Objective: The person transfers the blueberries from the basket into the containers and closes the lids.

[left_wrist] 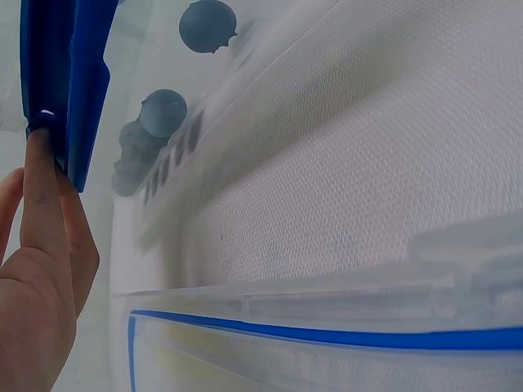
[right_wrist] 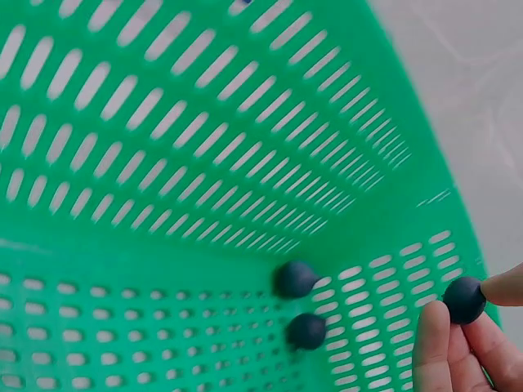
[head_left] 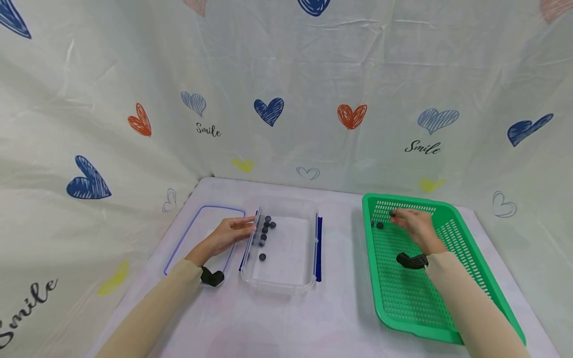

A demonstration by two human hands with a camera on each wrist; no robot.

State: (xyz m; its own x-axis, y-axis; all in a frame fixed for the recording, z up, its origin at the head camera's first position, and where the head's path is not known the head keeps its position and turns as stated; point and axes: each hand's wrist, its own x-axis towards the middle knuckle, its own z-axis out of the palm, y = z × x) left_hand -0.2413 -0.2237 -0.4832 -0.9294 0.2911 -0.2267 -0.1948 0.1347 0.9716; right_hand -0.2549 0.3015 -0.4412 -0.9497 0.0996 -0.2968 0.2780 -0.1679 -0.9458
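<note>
In the right wrist view my right hand [right_wrist: 458, 359] pinches a dark blueberry [right_wrist: 464, 300] between thumb and fingertips, up over the green basket [head_left: 371, 278]. Two more blueberries lie in the basket's corner below it, one [right_wrist: 307, 331] beside the other [right_wrist: 295, 280]. My left hand [head_left: 226, 236] reaches with straight fingers to the left side of a clear plastic box [head_left: 279, 286]; in the left wrist view its fingertips touch the blue latch [left_wrist: 69, 82] there. Several blueberries [head_left: 262, 257] lie inside the box, mostly along its left wall.
A clear lid [head_left: 179, 248] with a blue rim lies on the table left of the box, partly under my left arm. Another blue latch [head_left: 319, 248] hangs on the box's right side. A white curtain [head_left: 286, 64] printed with hearts stands behind the table [head_left: 340, 318].
</note>
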